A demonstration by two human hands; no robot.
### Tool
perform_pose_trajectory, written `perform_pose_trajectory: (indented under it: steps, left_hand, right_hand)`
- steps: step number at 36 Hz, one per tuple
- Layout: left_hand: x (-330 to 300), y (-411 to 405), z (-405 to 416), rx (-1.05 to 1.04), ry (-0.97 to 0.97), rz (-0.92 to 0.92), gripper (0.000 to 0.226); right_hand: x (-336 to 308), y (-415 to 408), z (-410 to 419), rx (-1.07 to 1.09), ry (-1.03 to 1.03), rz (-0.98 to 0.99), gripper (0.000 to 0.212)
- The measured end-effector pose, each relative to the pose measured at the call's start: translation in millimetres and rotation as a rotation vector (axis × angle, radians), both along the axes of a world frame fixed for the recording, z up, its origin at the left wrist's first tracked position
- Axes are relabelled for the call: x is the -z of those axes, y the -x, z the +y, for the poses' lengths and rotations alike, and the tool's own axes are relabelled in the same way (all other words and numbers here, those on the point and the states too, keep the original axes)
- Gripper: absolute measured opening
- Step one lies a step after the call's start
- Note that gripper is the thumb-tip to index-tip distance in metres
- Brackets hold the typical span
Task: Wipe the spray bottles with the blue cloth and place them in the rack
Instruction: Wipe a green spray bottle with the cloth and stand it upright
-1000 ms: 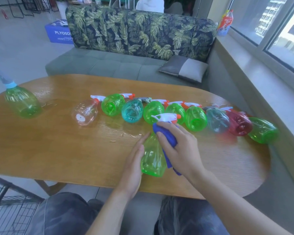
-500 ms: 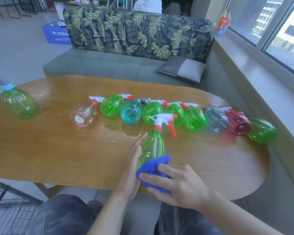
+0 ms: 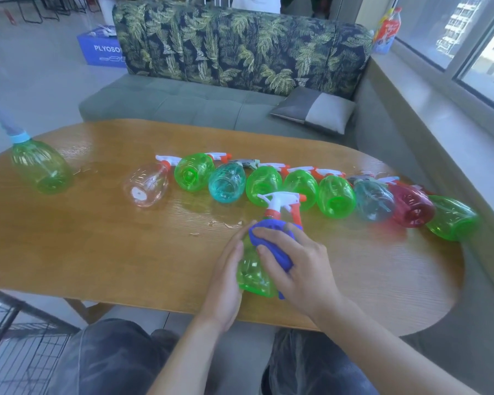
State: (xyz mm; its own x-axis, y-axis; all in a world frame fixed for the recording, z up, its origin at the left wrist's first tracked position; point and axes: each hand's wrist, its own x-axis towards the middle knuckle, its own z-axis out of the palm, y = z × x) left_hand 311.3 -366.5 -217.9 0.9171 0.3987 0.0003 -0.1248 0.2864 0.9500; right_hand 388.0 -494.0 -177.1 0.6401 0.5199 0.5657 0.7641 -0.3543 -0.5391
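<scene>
A green spray bottle (image 3: 253,276) with a white and orange trigger head (image 3: 283,203) lies on the wooden table (image 3: 97,252), base toward me. My left hand (image 3: 226,283) rests flat against its left side, fingers straight. My right hand (image 3: 300,269) grips the blue cloth (image 3: 274,240) and presses it on the bottle's shoulder, just below the neck. Behind lies a row of several bottles on their sides, from a clear one (image 3: 146,185) at the left to a red one (image 3: 411,208) and a green one (image 3: 451,218) at the right.
A green bottle with a blue cap (image 3: 42,166) lies at the table's far left. Water drops (image 3: 226,223) sit on the wood ahead of my hands. A black wire rack (image 3: 0,332) stands low on my left. A sofa (image 3: 183,101) is beyond the table.
My right hand slid the cloth from the bottle's neck down to its base, then back up to the shoulder. My left hand stayed against the bottle's side.
</scene>
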Motion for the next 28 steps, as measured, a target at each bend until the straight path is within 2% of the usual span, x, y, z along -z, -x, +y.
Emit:
perform_pose_trajectory:
  steps: [8, 13, 15, 20, 23, 28]
  left_hand:
    - [-2, 3, 3, 0.002, -0.059, 0.03, 0.053]
    - [-7, 10, 2, 0.019, 0.022, 0.001, 0.066]
    - [-7, 11, 1, 0.02, 0.009, -0.022, 0.073]
    - [-6, 9, -3, -0.018, 0.023, -0.056, 0.085]
    - [-5, 7, -2, -0.005, 0.072, -0.061, 0.081]
    - [-2, 4, -1, -0.015, 0.06, -0.073, 0.074]
  right_hand:
    - [13, 24, -21, -0.229, 0.16, -0.36, 0.025]
    - [12, 30, -33, -0.359, 0.182, -0.4, 0.025]
    - [12, 30, -39, -0.316, 0.103, -0.285, 0.027]
    - [4, 27, -46, -0.07, -0.175, 0.202, 0.025]
    - [-1, 23, -42, 0.013, -0.288, 0.482, 0.023]
    - [5, 19, -37, 0.063, -0.345, 0.674, 0.026]
